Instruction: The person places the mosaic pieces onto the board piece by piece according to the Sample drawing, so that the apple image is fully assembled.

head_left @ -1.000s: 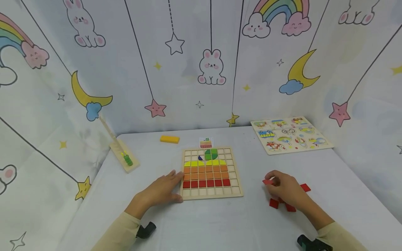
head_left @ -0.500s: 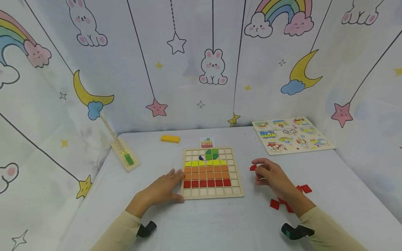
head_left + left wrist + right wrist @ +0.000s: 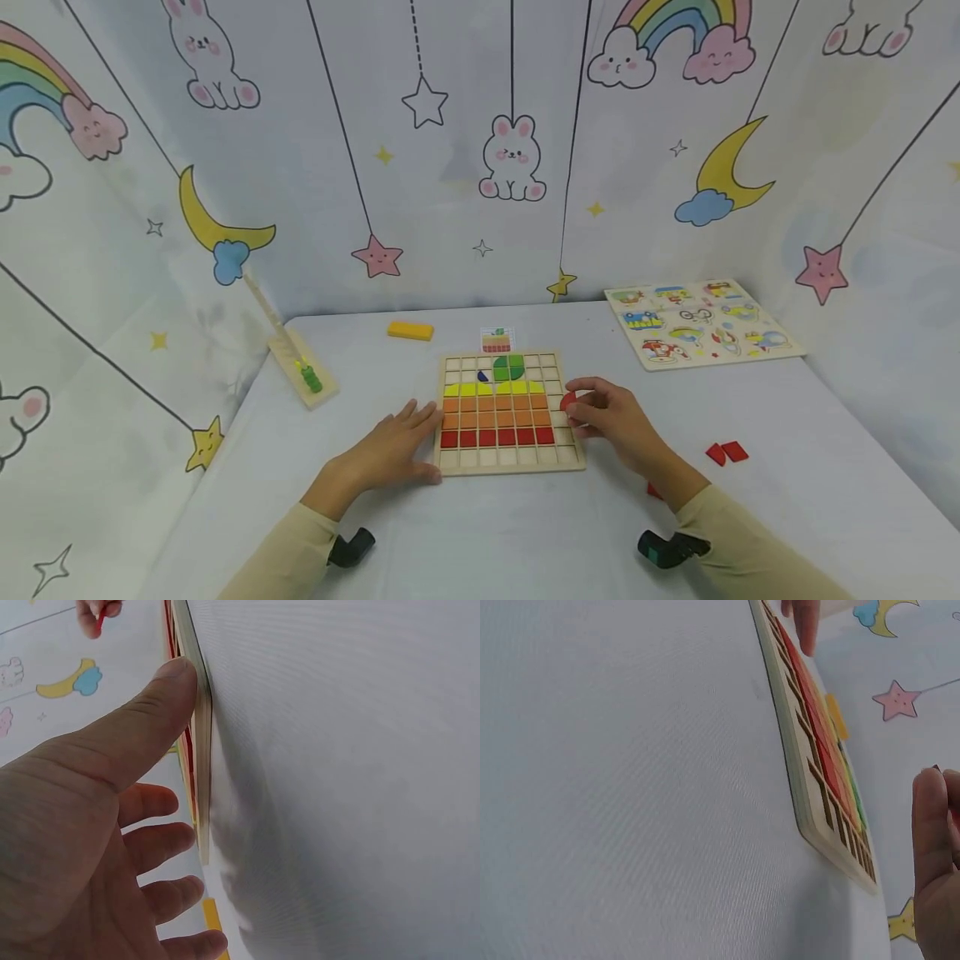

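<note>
A wooden grid board (image 3: 510,472) lies on the white cloth, filled with rows of red, orange and yellow pieces, green leaf-like pieces (image 3: 508,367) and a small blue one (image 3: 482,376). My left hand (image 3: 386,450) rests at its left edge, fingers spread; in the left wrist view the thumb (image 3: 174,675) presses against the board's side. Between thumb and fingers my right hand (image 3: 618,421) pinches a red tile with a rounded edge (image 3: 567,402), over the board's right column. In the right wrist view, that tile is mostly hidden behind the fingers.
Loose red tiles (image 3: 735,451) lie on the right, some partly behind my right forearm. A picture card (image 3: 498,340) and a yellow block (image 3: 410,331) sit behind the board. A picture puzzle (image 3: 705,325) lies back right; a wooden stand with a green caterpillar (image 3: 310,379) stands left.
My right hand has moved left from the loose red tiles to the board's right edge, carrying one red tile. The left hand has stayed at the board's left edge.
</note>
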`<action>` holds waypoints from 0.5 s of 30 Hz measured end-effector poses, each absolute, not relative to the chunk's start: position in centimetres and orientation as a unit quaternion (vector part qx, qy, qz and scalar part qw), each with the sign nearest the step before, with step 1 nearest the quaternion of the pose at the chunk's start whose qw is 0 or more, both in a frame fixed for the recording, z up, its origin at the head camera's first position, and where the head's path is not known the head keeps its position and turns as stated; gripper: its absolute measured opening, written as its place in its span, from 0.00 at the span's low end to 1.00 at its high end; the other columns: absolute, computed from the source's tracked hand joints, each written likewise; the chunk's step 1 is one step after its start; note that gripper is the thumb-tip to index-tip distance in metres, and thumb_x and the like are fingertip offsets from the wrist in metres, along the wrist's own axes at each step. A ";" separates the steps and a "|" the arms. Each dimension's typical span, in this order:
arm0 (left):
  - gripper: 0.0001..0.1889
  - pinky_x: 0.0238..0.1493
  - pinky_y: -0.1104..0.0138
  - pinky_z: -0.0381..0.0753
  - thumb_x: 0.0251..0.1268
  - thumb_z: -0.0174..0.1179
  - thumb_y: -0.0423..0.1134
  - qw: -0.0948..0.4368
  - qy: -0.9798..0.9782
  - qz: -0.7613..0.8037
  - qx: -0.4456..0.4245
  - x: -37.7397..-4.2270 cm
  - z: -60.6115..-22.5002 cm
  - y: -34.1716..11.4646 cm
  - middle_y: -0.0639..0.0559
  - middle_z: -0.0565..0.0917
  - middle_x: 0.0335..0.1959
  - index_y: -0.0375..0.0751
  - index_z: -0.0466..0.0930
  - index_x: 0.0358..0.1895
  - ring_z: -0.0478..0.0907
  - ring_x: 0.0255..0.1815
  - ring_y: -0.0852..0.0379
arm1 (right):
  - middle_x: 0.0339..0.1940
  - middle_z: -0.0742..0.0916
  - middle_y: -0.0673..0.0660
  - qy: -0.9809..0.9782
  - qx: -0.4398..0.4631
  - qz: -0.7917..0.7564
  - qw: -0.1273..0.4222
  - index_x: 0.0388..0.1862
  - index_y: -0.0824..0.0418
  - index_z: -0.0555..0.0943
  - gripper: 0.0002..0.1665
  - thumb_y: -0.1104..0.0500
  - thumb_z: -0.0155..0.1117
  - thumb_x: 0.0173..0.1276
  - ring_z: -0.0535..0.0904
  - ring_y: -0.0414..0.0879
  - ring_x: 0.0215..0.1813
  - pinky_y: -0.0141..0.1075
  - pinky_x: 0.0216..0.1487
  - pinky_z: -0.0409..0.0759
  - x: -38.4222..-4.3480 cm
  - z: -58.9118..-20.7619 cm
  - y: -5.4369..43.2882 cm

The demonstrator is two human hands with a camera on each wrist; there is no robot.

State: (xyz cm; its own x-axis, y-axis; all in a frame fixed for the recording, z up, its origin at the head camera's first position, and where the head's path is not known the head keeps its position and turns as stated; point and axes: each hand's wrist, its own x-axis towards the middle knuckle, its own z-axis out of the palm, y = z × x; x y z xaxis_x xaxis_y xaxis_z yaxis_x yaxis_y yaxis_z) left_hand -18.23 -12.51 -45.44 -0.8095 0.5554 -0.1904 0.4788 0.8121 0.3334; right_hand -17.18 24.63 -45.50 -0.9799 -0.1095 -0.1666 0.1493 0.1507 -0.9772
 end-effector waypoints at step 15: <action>0.50 0.76 0.38 0.55 0.59 0.72 0.59 0.143 0.936 0.154 0.284 -18.3 -45.7 -12.5 0.46 0.62 0.80 0.42 0.58 0.80 0.50 0.83 0.39 | 0.42 0.84 0.60 0.774 -0.042 -0.611 0.161 0.64 0.62 0.78 0.26 0.62 0.72 0.68 0.85 0.50 0.39 0.40 0.41 0.89 -18.0 -45.2 17.6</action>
State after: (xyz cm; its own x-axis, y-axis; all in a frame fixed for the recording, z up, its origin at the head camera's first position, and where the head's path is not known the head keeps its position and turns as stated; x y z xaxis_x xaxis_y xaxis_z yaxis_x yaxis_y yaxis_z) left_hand -18.33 -12.52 -45.71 -0.7977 0.5757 -0.1794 0.4880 0.7910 0.3690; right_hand -18.00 17.63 -45.20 -0.9445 -0.2624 -0.1976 0.1311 0.2504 -0.9592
